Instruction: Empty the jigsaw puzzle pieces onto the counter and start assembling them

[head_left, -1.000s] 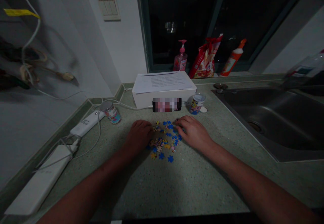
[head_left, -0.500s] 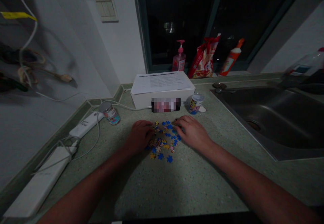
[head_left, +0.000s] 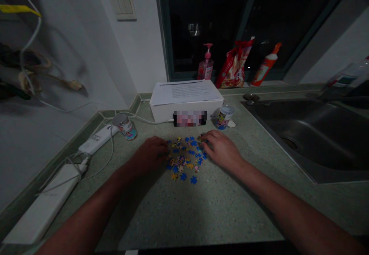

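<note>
Small jigsaw puzzle pieces, blue, yellow and pink, lie loose in a pile on the counter between my hands. My left hand is at the pile's left edge, fingers loosely bent and thumb a little apart, with nothing visible in it. At the upper right edge, my right hand has its fingertips and thumb around a small dark puzzle piece; the grip is partly hidden. Behind the right hand stands a clear-lidded printed can. A second printed can stands beyond my left hand.
A phone leans against a white box with papers on top. Power banks or adapters and cables lie along the left. The steel sink is on the right. A pump bottle stands by the window.
My left hand has drawn back leftward from the pile, exposing more pieces at its left edge. My right hand stays nearly in place. The view has shifted slightly.
</note>
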`<state>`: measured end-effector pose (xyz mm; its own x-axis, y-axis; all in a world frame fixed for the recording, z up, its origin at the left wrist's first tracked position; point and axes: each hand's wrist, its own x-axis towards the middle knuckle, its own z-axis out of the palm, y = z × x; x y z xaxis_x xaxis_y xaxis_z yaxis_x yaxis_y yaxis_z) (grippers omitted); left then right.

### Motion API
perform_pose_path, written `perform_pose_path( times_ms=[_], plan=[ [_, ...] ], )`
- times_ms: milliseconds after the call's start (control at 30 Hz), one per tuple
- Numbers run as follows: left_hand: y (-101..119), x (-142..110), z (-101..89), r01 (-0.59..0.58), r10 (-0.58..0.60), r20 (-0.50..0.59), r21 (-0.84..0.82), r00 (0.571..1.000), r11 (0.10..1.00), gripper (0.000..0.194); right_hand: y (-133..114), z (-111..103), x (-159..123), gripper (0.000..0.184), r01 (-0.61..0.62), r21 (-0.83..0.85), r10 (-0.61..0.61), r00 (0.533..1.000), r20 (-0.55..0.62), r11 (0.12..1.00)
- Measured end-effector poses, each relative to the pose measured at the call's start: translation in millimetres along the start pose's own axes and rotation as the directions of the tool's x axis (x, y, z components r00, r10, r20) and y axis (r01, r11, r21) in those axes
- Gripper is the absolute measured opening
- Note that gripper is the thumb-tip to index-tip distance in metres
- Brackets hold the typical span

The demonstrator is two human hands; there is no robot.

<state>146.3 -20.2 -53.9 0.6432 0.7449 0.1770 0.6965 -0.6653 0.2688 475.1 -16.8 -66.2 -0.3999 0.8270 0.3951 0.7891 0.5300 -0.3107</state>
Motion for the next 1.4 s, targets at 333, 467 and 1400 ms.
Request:
perform_pose_path(
  times_ms=[333,467,1400],
  plan=[
    [9.3,-1.4,-5.6,-0.03,0.032,0.076,-0.025,0.997,0.999,0.02,0.4,-0.5,-0.3,0.021,-0.006,0.002,0.006,1.0,0.012,1.0],
    [9.2,-0.4,-4.0,-0.035,0.036,0.072,-0.015,0.997,0.999,0.019,0.8,0.2,-0.3,0.02,-0.003,0.001,0.003,1.0,0.021,1.0],
    [-0.7,5.4,18.8,0.154,-0.162,-0.138,-0.07,0.977,0.986,0.017,-1.4,0.9,-0.4,0.018,0.003,-0.01,-0.003,1.0,0.012,1.0]
  ],
)
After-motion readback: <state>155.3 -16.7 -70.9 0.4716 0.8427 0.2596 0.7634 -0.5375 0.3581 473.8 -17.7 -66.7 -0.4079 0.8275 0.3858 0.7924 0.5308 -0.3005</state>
